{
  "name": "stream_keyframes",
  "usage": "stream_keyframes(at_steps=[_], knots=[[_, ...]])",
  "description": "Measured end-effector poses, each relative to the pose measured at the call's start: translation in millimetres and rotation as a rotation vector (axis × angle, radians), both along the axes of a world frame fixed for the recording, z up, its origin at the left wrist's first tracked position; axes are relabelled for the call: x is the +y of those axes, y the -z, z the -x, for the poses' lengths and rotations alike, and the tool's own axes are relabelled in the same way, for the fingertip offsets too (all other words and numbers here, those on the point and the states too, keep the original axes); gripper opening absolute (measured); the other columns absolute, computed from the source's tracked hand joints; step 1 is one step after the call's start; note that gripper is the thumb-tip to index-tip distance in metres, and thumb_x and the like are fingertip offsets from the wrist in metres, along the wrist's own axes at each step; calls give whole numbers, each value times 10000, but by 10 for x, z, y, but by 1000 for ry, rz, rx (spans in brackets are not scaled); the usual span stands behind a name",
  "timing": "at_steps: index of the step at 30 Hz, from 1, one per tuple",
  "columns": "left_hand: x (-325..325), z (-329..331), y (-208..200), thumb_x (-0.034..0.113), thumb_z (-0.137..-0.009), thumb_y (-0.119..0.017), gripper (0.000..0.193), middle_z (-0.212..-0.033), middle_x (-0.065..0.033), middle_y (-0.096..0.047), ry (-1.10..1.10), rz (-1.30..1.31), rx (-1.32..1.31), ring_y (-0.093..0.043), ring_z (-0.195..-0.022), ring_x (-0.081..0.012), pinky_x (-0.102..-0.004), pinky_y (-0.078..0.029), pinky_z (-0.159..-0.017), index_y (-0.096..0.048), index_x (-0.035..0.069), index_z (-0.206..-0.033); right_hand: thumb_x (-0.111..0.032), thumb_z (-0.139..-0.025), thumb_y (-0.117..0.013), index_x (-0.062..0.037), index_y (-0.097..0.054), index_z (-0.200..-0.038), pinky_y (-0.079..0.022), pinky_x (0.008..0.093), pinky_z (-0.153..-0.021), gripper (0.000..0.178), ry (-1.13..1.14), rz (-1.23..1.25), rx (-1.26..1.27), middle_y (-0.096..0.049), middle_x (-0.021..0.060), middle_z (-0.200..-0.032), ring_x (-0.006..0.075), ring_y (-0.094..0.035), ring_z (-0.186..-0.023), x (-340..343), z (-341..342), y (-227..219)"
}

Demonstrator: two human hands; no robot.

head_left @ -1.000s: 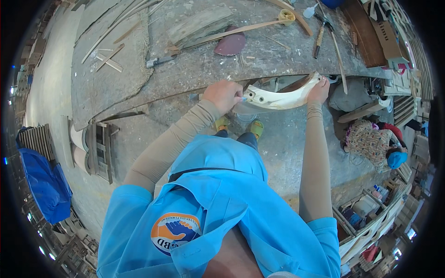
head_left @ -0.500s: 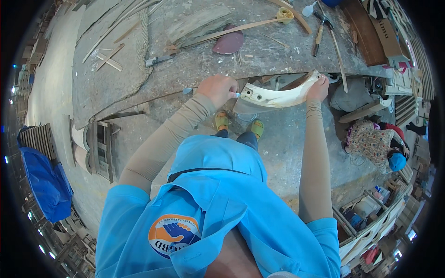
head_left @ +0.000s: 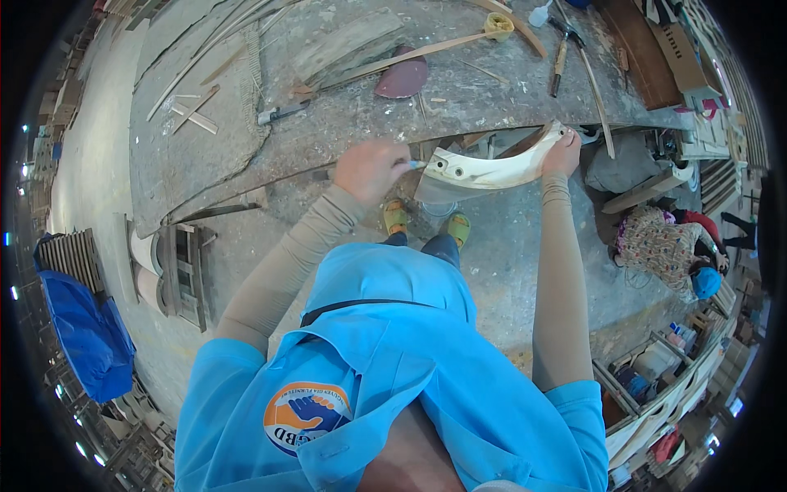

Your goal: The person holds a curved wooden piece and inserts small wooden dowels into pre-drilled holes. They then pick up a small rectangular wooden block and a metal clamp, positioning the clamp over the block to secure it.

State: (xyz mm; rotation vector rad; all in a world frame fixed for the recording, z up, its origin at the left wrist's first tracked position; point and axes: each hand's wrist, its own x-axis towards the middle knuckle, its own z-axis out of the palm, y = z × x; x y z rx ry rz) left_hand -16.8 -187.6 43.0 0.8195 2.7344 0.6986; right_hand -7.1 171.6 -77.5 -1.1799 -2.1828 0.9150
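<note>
A curved, cream-white furniture part (head_left: 500, 170) with dark holes near both ends is held up at the workbench's near edge. Around its right end close the fingers of my right hand (head_left: 561, 153). Just off its left end, my left hand (head_left: 370, 170) is closed in a pinch on a small pale-blue piece (head_left: 416, 165), whose kind I cannot make out. The tip of that piece is by the part's left end; whether they touch is unclear. My left fingers are slightly blurred.
On the paint-spotted workbench (head_left: 344, 123) lie a maroon sanding disc (head_left: 402, 77), a yellow cup (head_left: 498, 27), a hammer (head_left: 560, 66), wood strips and a grey-handled tool (head_left: 279, 113). A person in patterned clothing (head_left: 656, 244) crouches at the right. A blue tarp (head_left: 86, 332) hangs at left.
My left hand has drawn slightly left and down, away from the part's end, with the pale-blue piece still pinched. My right hand and the curved part have barely moved.
</note>
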Motion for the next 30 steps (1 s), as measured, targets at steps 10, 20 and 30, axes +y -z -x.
stream_keyframes(at_steps=[10, 20, 30], knots=[[-113, 45, 182, 219, -803, -630, 102, -782, -49, -589, 6, -104, 176, -612, -776, -261, -388, -499, -625, -605, 121, -804, -344, -970, -390, -94, -586, -1133, -469, 442, -847, 357, -9, -25, 4, -640, 162, -1098, 361, -608, -1002, -8, 14, -19], [152, -137, 268, 202, -803, -632, 114, -814, -39, -563, 101, -87, 229, -590, -771, -253, -357, -493, -616, -571, 115, -846, -331, -964, -404, -96, -589, -1137, -468, 439, -850, 346, -7, 0, 1, -643, 167, -1087, 363, -610, -998, -6, -2, -35], [114, -282, 156, 193, -805, -632, 100, -787, -46, -555, 2, -83, 242, -589, -743, -249, -361, -490, -592, -581, 123, -855, -318, -966, -395, -78, -590, -1122, -464, 438, -850, 346, -18, -24, 13, -639, 171, -1090, 366, -603, -1008, -4, -7, 1]])
